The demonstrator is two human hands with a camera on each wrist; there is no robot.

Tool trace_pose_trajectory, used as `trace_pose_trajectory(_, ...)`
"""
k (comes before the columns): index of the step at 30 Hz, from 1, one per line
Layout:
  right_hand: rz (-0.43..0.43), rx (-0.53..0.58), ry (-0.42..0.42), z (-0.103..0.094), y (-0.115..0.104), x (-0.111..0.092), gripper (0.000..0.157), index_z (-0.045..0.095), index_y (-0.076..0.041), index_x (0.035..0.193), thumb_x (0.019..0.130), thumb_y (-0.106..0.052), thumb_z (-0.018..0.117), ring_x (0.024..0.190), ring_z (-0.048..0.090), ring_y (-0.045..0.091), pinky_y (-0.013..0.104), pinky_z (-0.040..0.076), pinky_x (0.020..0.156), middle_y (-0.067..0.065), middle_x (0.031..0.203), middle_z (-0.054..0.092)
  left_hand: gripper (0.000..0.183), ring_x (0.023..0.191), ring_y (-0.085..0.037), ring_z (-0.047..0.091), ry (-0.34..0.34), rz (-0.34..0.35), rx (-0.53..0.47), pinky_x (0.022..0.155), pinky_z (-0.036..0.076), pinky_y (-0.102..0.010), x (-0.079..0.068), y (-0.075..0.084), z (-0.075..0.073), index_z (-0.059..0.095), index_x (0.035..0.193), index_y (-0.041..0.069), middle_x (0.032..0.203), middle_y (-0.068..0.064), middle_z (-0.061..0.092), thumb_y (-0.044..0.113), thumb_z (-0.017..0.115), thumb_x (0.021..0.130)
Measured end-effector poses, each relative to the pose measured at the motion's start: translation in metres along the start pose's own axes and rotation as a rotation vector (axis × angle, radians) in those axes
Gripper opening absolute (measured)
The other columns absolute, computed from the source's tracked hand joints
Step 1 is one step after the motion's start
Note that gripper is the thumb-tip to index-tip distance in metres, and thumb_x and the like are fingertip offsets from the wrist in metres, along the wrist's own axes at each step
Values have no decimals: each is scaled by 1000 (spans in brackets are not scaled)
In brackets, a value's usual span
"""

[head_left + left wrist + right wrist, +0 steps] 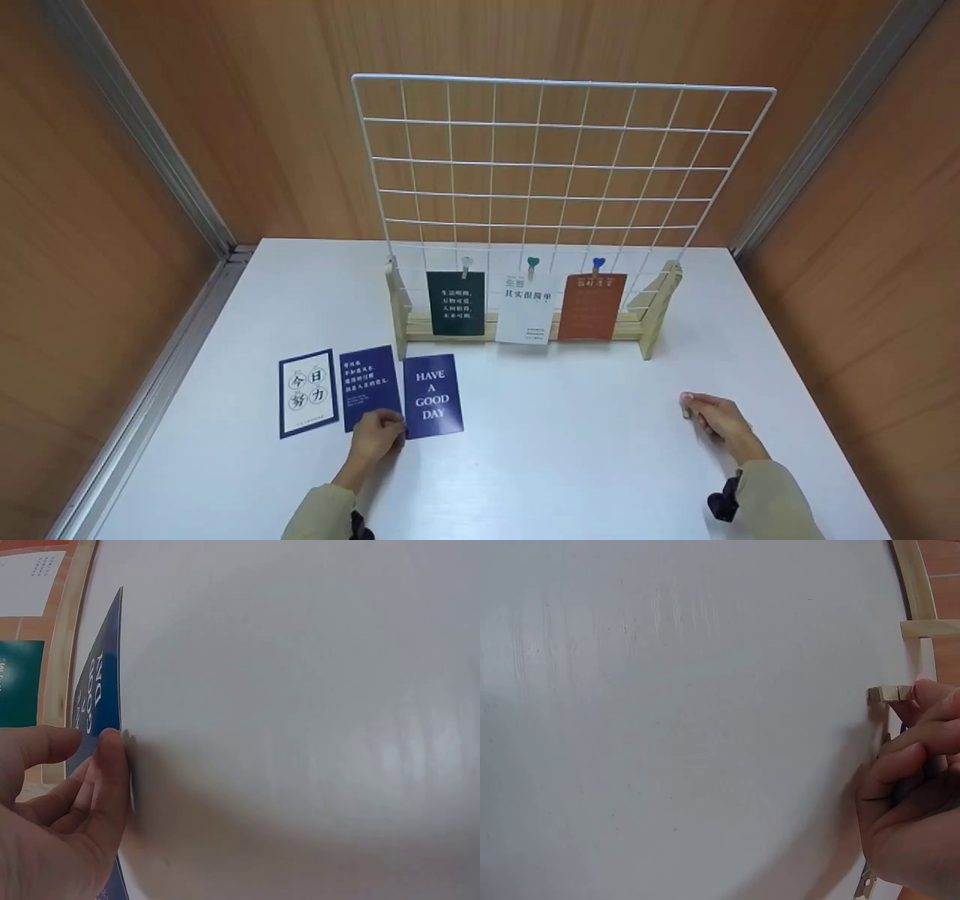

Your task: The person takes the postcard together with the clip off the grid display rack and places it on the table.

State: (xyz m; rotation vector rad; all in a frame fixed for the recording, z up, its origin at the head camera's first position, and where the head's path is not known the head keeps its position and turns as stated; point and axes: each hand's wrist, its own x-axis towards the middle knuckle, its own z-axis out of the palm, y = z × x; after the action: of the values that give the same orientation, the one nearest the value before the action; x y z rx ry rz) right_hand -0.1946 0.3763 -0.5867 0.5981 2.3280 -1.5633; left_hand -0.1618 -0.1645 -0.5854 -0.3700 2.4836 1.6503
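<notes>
Right hand (721, 426) pinches a clip (886, 694), left hand (373, 439) has fingers parted, so sloppy grabbing could totally skid the blue card (433, 390) beside it.

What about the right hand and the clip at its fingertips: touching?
Touching. In the right wrist view, the right hand pinches the clip by one end.

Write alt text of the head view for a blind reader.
A person's right hand pinches a clip at a white table; the left hand is at the lower right corner of the middle card of three lying there. Behind, a green card, a white card and a red card hang by clips from a white wire grid on a wooden stand.
</notes>
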Motion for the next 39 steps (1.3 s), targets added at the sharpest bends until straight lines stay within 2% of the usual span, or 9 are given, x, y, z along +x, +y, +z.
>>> trace_pose_trajectory(7, 2, 8, 36, -1, 3, 0, 48, 47, 1, 124, 87, -28, 54, 50, 39, 6, 20, 34, 45, -6, 61, 44, 14, 58, -18, 55, -3, -25, -20, 53, 48, -31, 1, -2, -1, 57, 92, -9, 68, -9, 57, 0, 55, 81)
trace_pose_trajectory(13, -4, 58, 36, -3, 0, -4, 49, 47, 1, 124, 87, -30, 55, 50, 39, 4, 20, 35, 45, -6, 64, 45, 15, 60, -19, 55, 8, -4, -42, 55, 49, -32, 1, 2, -3, 57, 93, -8, 71, -10, 57, 3, 54, 84)
trace_pose_trajectory(17, -66, 26, 39, -6, -7, -7, 47, 46, 3, 123, 89, -28, 52, 52, 39, 5, 19, 36, 47, -4, 66, 46, 17, 62, -20, 56, 18, 21, -59, 56, 49, -33, 3, 8, -7, 57, 95, -8, 75, -12, 58, 5, 54, 84)
trace_pose_trajectory(20, -127, 23, 41, -8, -16, -10, 45, 46, 6, 122, 90, -25, 50, 54, 41, 6, 19, 37, 48, -1, 68, 47, 18, 63, -22, 57, 34, 36, -74, 56, 49, -34, 5, 13, -9, 57, 96, -8, 77, -13, 58, 6, 54, 85)
trace_pose_trajectory(24, -186, 111, 21, -8, -30, -15, 45, 44, 12, 120, 90, -20, 52, 52, 42, 7, 21, 39, 47, 4, 68, 49, 18, 65, -26, 58, 52, 77, -106, 58, 50, -36, 10, 21, -13, 57, 97, -10, 77, -17, 59, 3, 53, 86)
trace_pose_trajectory(27, -221, 94, 26, -7, -39, -16, 45, 46, 11, 120, 89, -21, 53, 51, 41, 8, 23, 40, 47, 4, 64, 47, 19, 68, -28, 58, 61, 96, -109, 61, 50, -36, 14, 28, -16, 56, 99, -11, 80, -19, 59, 3, 52, 86)
trace_pose_trajectory(31, -263, 28, 46, -4, -50, -15, 44, 52, 3, 119, 88, -28, 54, 51, 40, 6, 23, 40, 49, -1, 62, 44, 19, 69, -27, 58, 82, 126, -73, 60, 50, -35, 17, 39, -18, 58, 97, -9, 80, -18, 59, 5, 54, 85)
trace_pose_trajectory(36, -270, 78, 18, 1, -75, -25, 46, 48, 6, 121, 89, -27, 53, 54, 41, 6, 21, 39, 50, -2, 67, 45, 16, 69, -30, 58, 103, 197, -17, 57, 49, -32, 19, 57, -16, 60, 94, -6, 75, -11, 59, 7, 56, 84)
trace_pose_trajectory(39, -290, 103, 0, 4, -87, -28, 48, 48, 5, 120, 87, -29, 55, 54, 42, 6, 19, 40, 52, -2, 66, 47, 15, 68, -26, 58, 99, 234, 18, 55, 47, -28, 21, 65, -15, 61, 93, -4, 75, -8, 59, 8, 57, 84)
